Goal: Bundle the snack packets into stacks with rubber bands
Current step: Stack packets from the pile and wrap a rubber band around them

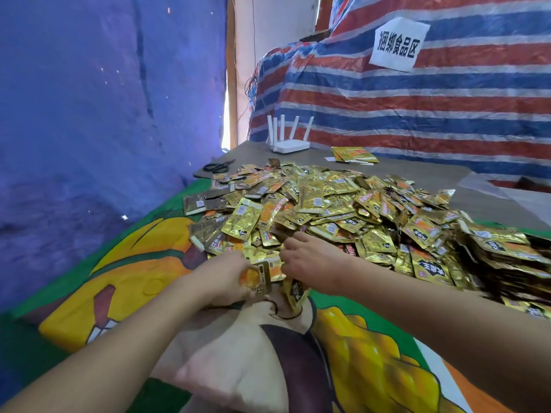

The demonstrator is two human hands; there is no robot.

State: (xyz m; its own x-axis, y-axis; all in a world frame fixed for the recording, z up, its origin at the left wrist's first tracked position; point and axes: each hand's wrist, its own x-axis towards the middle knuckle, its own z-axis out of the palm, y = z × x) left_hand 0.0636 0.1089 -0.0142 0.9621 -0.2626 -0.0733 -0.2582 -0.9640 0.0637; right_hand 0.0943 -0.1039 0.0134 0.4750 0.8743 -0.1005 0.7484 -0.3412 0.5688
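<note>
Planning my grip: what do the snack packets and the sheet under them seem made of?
Snack packets: likely metallised plastic foil, glossy gold, with bright glints and creases. Printed sheet: looks like soft matte fabric or thin vinyl; it wrinkles and shows no glare. The left hand holds some packets.

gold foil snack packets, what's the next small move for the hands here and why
Probably: the right hand lifts one more gold foil snack packet from the loose heap and lays it onto the few packets gripped in the left hand. That small stack looks thin, the right hand's fingers already rest on the heap's near edge, and no rubber band is visible.
</note>
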